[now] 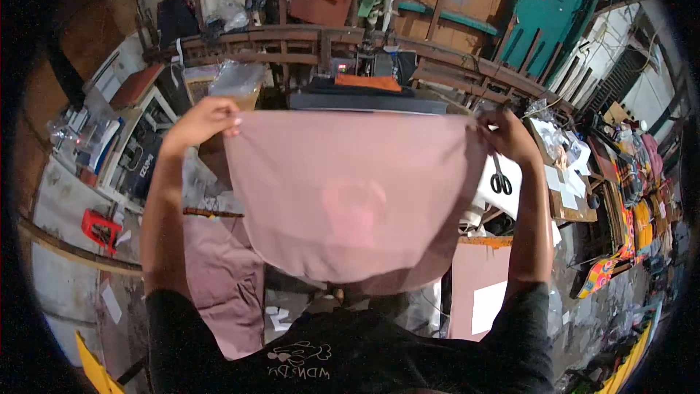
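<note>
A dusty-pink piece of cloth (pixel 343 160) is stretched out in the air in front of me, its upper edge pulled nearly straight. My left hand (pixel 204 125) pinches its upper left corner between thumb and fingers. At the upper right corner, my right hand (pixel 507 135) grips the cloth the same way, its fingertips partly in shadow. The lower edge hangs down in a curve toward my chest. A blurred brighter pink patch (pixel 355 208) shows in the middle of the cloth. Just below my right hand, black-handled scissors (pixel 501 182) lie on something white.
Beyond the cloth stands a dark flat machine (pixel 364 102) with an orange folded item (pixel 367 83) on top. More pink fabric (pixel 226 277) lies at lower left, and a pink sheet (pixel 470 277) at lower right. Left is a red plastic stool (pixel 100 230); colourful fabrics (pixel 631 204) fill the right.
</note>
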`<action>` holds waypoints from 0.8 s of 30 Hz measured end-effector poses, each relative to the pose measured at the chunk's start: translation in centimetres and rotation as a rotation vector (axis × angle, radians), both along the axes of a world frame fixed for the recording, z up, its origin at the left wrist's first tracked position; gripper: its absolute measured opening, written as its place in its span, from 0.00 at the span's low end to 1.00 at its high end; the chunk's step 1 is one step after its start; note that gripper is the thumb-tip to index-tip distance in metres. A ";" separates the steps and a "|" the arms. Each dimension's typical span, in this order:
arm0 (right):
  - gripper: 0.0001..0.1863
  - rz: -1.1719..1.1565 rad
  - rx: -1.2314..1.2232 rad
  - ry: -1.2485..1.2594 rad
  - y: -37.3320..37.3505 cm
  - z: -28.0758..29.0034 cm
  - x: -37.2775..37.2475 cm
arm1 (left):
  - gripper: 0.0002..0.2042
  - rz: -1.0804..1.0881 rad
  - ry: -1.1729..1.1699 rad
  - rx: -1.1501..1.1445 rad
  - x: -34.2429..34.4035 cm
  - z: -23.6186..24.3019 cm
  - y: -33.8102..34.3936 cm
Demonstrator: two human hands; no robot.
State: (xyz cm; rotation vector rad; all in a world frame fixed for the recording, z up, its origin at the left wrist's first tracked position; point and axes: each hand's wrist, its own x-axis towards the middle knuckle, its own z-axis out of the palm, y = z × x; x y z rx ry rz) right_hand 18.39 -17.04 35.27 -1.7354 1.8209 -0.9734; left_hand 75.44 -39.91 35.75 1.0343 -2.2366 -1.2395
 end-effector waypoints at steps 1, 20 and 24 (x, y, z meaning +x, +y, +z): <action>0.10 -0.013 -0.045 0.094 -2.7 -0.1 -1.9 | 0.05 -0.051 0.008 -0.032 -1.0 -0.8 -3.6; 0.09 -0.302 -0.231 0.043 -6.9 -30.7 1.8 | 0.06 0.341 0.116 -0.548 -5.0 -31.1 -1.6; 0.11 -0.338 -0.287 0.113 -6.9 -33.4 3.6 | 0.06 0.341 0.101 -0.496 -4.2 -34.6 -2.3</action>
